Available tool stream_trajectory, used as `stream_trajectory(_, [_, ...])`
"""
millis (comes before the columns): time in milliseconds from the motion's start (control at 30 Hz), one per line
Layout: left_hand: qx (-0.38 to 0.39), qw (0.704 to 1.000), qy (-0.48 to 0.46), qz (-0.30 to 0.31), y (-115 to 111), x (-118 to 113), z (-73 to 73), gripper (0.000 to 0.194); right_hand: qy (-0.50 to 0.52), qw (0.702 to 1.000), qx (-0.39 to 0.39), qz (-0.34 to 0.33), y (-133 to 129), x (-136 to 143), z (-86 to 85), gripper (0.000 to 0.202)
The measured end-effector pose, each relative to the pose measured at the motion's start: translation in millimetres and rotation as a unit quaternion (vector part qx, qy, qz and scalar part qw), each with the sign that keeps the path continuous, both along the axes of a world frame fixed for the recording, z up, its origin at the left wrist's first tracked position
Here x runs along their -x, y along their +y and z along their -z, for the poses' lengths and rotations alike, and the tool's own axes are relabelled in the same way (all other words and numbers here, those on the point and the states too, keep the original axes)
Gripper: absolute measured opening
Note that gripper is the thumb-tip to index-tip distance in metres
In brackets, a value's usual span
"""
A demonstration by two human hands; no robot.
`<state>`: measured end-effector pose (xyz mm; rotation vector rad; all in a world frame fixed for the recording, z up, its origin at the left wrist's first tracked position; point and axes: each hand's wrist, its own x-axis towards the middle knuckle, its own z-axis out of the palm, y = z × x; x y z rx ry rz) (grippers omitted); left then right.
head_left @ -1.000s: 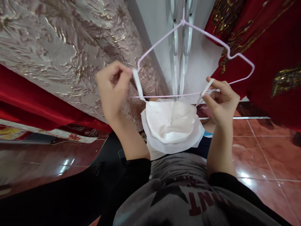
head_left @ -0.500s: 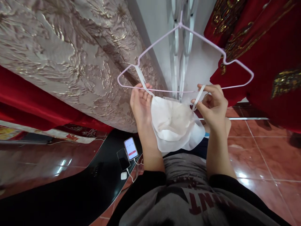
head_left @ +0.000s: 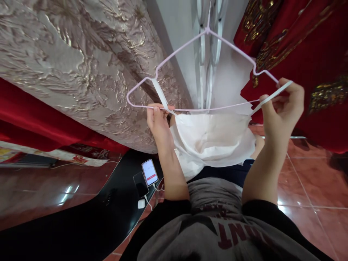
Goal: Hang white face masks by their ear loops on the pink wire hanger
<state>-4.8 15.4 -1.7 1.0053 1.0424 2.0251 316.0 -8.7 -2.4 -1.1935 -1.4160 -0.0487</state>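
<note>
A pale pink clothes hanger (head_left: 231, 44) hangs in front of me. Its left notch carries one thin strap of a white, sheer-edged garment (head_left: 217, 132), whose body sags below the bottom bar. My left hand (head_left: 160, 125) pinches the bottom bar of the hanger beside that strap. Stretched out to the right end of the hanger, the other strap (head_left: 276, 95) is looped over the fingers and thumb of my right hand (head_left: 285, 107). Those fingers cover the hanger's right tip.
A pinkish-gold embossed fabric (head_left: 89, 72) hangs at left, red sequinned garments (head_left: 320, 54) at right. Behind the hanger stands a white metal rack (head_left: 202, 72). On a glossy black surface (head_left: 108, 206) lie two phones (head_left: 150, 172) with cables and a small white case (head_left: 141, 204).
My right hand has moved right and up, pulling its strap to the hanger's right end and spreading the garment wider. My left hand has closed on the bottom bar.
</note>
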Motion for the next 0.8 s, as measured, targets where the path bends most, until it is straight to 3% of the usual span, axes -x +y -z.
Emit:
stream_trajectory(200, [-0.006, 1.0, -0.015, 0.021, -1.3, 1.9, 1.0, 0.043, -0.107, 0.992, 0.063, -0.032, 2.5, 16.7, -57.3, 0.027])
stream_trajectory(333, [0.017, 0.999, -0.015, 0.026, -2.0, -1.0, 2.2, 0.046, -0.164, 0.986, 0.041, -0.017, 8.8, 28.7, -74.4, 0.028])
stream_trajectory(433, [0.017, 0.999, -0.021, 0.026, -1.8, -2.2, 4.2, 0.047, -0.142, 0.985, -0.094, -0.014, 10.7, 38.0, -68.4, 0.032])
stream_trajectory(533, [-0.008, 0.998, -0.035, 0.057, -2.8, -1.5, 5.5, 0.042, -0.089, 0.972, -0.218, 0.007, 4.6, 49.7, -51.5, 0.039])
stream_trajectory(600, [-0.014, 0.996, -0.037, 0.077, -4.9, -2.4, 4.8, 0.04, -0.104, 0.979, -0.172, -0.032, -2.7, 59.5, -37.5, 0.041])
stream_trajectory(700, [0.001, 0.998, -0.031, 0.059, -9.6, -6.9, 2.4, 0.041, -0.203, 0.97, 0.003, -0.134, -11.9, 74.1, -18.2, 0.039])
stream_trajectory(800, [0.009, 0.998, -0.028, 0.056, -13.8, -10.4, 2.5, 0.041, -0.25, 0.956, 0.088, -0.129, -14.6, 80.9, -8.2, 0.035])
